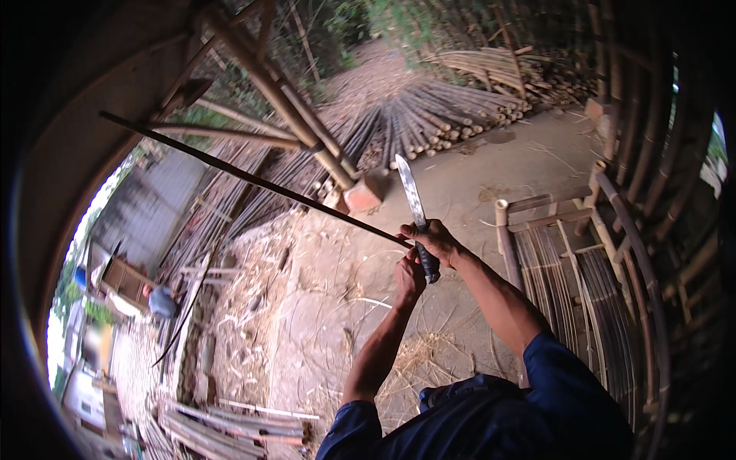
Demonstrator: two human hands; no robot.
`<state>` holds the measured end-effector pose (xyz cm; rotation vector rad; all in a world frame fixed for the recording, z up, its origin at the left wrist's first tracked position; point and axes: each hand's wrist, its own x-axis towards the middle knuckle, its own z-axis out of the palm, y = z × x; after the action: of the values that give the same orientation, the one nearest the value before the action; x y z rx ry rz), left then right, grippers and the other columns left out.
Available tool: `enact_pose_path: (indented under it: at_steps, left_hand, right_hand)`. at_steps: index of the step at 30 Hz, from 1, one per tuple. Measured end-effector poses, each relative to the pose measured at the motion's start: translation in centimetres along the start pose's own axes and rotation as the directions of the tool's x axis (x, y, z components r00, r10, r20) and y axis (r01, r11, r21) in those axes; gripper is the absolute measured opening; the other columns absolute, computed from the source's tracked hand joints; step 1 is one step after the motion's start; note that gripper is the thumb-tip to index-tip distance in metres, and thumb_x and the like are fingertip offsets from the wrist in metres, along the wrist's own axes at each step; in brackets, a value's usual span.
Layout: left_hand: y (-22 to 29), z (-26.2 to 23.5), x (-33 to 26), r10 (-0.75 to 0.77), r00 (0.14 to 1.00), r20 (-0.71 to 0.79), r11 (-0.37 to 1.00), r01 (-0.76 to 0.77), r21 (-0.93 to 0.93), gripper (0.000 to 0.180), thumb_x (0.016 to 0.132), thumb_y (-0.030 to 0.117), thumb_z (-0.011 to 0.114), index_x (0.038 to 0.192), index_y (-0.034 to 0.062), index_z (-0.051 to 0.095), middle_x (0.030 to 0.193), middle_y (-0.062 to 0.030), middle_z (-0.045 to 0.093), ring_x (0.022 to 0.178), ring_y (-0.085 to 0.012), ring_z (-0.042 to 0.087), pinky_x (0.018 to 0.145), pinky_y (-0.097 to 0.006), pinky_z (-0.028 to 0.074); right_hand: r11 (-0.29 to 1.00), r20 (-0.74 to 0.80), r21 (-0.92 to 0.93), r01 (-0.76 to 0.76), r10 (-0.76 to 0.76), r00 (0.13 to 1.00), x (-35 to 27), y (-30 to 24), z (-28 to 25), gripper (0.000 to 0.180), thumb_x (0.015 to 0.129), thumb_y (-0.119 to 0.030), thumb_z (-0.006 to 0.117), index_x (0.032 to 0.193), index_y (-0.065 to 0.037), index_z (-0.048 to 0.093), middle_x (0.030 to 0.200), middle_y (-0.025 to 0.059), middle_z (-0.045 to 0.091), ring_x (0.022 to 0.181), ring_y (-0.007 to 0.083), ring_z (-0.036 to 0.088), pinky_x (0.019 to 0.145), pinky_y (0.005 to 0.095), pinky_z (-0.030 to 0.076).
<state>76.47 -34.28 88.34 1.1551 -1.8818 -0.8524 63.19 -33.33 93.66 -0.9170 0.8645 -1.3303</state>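
Note:
In front of me my right hand (437, 241) is closed round the dark handle of a knife (412, 193). Its long, stained metal blade points up and away from me. Just below and to the left, my left hand (410, 277) has its fingers bent close to the near end of a long, thin, dark bamboo strip (257, 181). The strip slants from my hands up to the far left. Both hands are almost touching, and the fingers of my right hand partly cover the strip's end. How my left fingers grip it is mostly hidden.
A brick-and-concrete block (363, 195) supports leaning bamboo posts (268, 88). Beyond lie stacked bamboo poles (437, 115). On the right stands a bamboo bench (546, 264). Shavings (253, 322) and straw (422, 356) litter the ground; cut bamboo (222, 429) lies lower left.

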Motion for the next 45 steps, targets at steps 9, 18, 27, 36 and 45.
enact_pose_path:
  at_steps: [9,18,27,36,45]
  left_hand:
    - [-10.0,-5.8,-9.7,-0.095,0.992,-0.080,0.995,0.092,-0.034,0.041,0.096,0.040,0.047,0.106,0.0011,0.055,0.074,-0.0163,0.063,0.071,-0.0301,0.063,0.063,-0.041,0.048]
    - [22.0,-28.9,-19.9,0.386,0.745,0.544,0.675,-0.630,0.383,0.060,0.094,0.040,0.058,0.145,0.0129,0.041,0.131,-0.0119,0.058,0.116,-0.0286,0.058,0.101,-0.049,0.035]
    - [16.8,-32.6,-21.8,-0.298,0.902,-0.311,0.456,0.421,0.785,0.023,0.100,0.021,0.045,0.107,0.0070,0.062,0.093,-0.0037,0.061,0.084,-0.0151,0.054,0.087,-0.038,0.033]
    - [-10.4,0.2,-10.6,-0.180,0.969,0.169,0.979,0.194,-0.067,0.039,0.101,0.038,0.046,0.073,0.0108,0.052,0.056,0.0070,0.037,0.045,-0.0044,0.032,0.041,-0.023,0.024]
    - [-19.0,9.6,5.8,0.549,0.771,0.323,0.775,-0.325,-0.543,0.033,0.104,0.028,0.034,0.081,0.0045,0.037,0.071,-0.0074,0.040,0.062,-0.0171,0.035,0.057,-0.030,0.031]
  right_hand:
    - [0.955,0.188,-0.277,0.102,-0.050,0.981,-0.4,8.2,10.4,0.049,0.083,-0.048,0.073,0.073,-0.001,0.062,0.066,0.0059,0.064,0.051,0.0137,0.060,0.043,0.0286,0.048]
    - [0.840,0.250,-0.439,0.319,-0.227,0.941,0.4,6.7,10.8,0.047,0.082,-0.048,0.074,0.074,-0.005,0.056,0.064,0.0049,0.061,0.056,0.0140,0.060,0.052,0.0330,0.049]
    - [0.454,0.172,-0.714,0.532,-0.623,0.763,3.4,-0.1,-5.4,0.044,0.073,-0.043,0.082,0.083,-0.008,0.058,0.075,0.0095,0.065,0.070,0.0256,0.064,0.066,0.0364,0.050]
    - [0.445,-0.523,-0.850,-0.281,-0.773,0.359,-9.7,5.0,-26.8,0.037,0.087,-0.040,0.069,0.094,-0.006,0.058,0.080,0.0179,0.063,0.076,0.0391,0.063,0.067,0.0439,0.049]
    - [0.720,-0.822,0.147,-0.678,-0.292,-0.489,-32.2,32.6,-16.2,0.036,0.091,-0.041,0.062,0.089,-0.005,0.059,0.084,0.0200,0.064,0.082,0.0414,0.064,0.073,0.0485,0.049]
